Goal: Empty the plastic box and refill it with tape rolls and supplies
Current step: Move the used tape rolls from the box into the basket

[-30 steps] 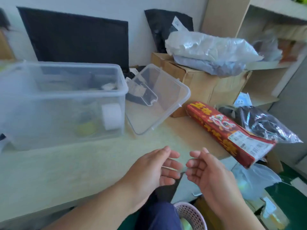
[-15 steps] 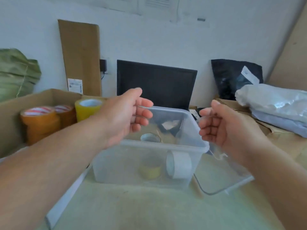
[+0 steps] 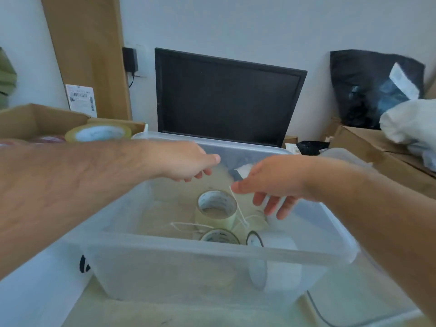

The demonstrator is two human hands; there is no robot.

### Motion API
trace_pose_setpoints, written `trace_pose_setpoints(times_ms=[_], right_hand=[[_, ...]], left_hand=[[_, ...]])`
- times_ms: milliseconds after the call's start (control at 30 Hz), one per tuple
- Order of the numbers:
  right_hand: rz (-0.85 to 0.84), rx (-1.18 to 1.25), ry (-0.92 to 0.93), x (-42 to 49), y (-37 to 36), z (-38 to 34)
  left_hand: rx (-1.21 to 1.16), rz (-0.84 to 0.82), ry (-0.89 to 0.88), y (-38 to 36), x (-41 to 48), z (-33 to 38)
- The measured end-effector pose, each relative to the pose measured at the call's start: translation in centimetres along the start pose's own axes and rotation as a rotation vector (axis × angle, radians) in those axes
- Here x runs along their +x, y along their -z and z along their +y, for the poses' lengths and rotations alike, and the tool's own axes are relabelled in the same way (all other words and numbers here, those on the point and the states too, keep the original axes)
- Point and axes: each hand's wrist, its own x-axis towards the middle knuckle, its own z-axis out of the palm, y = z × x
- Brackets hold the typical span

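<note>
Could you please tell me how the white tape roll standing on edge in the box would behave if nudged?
The white tape roll stands on its curved rim, so it would probably roll or topple flat. The front wall of the box beside it may stop it rolling forward. It looks rigid, so a firm grip should hold.

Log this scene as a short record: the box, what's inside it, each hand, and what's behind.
box: clear plastic box, open on top, on the table
contents: clear tape roll lying flat; second roll near the front wall, partly hidden; white roll on edge against the front wall; loose white string
left hand: above the box's far side, fingers loosely curled, nothing seen in it
right hand: over the box, fingers spread downward; string rises to its thumb, grip unclear
behind: black monitor; cardboard box at left with a yellowish tape roll
</note>
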Motion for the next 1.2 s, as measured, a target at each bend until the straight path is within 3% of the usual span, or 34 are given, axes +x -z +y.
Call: trace_pose_setpoints(times_ms=[167,533,767,933,1200], right_hand=[[-0.009,-0.131,-0.002,2.9,-2.0,1.0],[0.036,-0.272,-0.017,4.5,-1.1,3.0],[-0.022,-0.463,-0.028,3.3,-1.6,2.8],[-0.122,-0.685,-0.026,2.0,-2.3,1.8],[-0.240,-0.799,-0.041,1.5,-2.8,1.3]], left_hand=[[0.106,-0.040,-0.075,-2.8,2.9,-1.6],[0.158,-0.276,0.001,-4.3,3.0,-2.2],[0.127,-0.353,0.194,-4.9,2.8,-2.9],[0.128,-0.398,0.203,-5.0,2.5,-2.7],[0.203,-0.411,0.193,-4.3,2.3,-2.5]])
